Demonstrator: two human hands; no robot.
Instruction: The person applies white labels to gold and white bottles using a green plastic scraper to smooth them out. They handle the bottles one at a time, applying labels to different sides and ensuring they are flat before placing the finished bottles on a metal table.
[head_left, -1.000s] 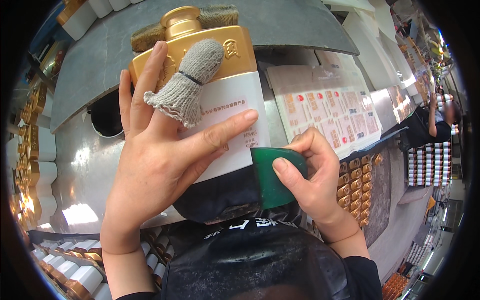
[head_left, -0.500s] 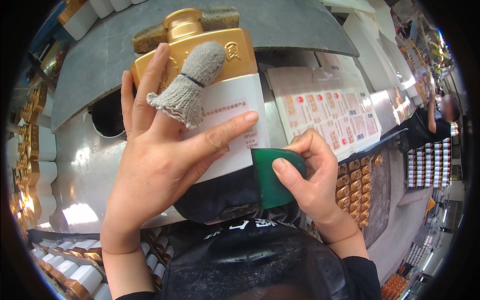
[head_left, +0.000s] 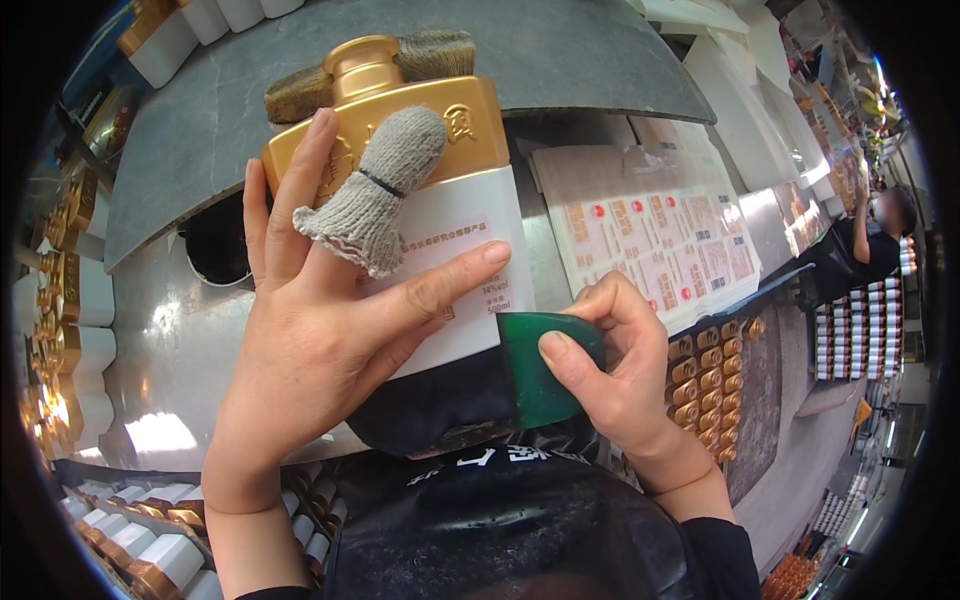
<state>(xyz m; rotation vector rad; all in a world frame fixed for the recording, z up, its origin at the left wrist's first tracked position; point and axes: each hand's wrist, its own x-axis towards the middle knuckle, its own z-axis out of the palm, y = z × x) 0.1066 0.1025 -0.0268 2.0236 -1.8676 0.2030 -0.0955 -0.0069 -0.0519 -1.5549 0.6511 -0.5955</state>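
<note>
A flat white bottle (head_left: 470, 215) with a gold shoulder and neck lies in front of me, its neck pointing away. My left hand (head_left: 320, 310) is spread over its printed face, fingers apart and pressing on it. One of its fingers wears a grey knitted finger cover (head_left: 395, 160) tied with a dark band. Close to the bottle's lower right corner, my right hand (head_left: 620, 365) pinches a green flexible scraper (head_left: 545, 375) between thumb and fingers. The scraper's edge meets that corner. Beneath the bottle's base sits a dark pad (head_left: 430, 400).
Right of the bottle lies a stack of printed decal sheets (head_left: 655, 230). A bristly brown block (head_left: 435, 55) is behind the neck. A dark round container (head_left: 215, 245) stands at left. Gold-capped bottles (head_left: 705, 385) stand in rows around me. Another person (head_left: 860, 240) is at far right.
The bottle, both hands and the scraper appear slightly lower in the picture; the surroundings shift down a little too. Both hands keep nearly the same pose.
</note>
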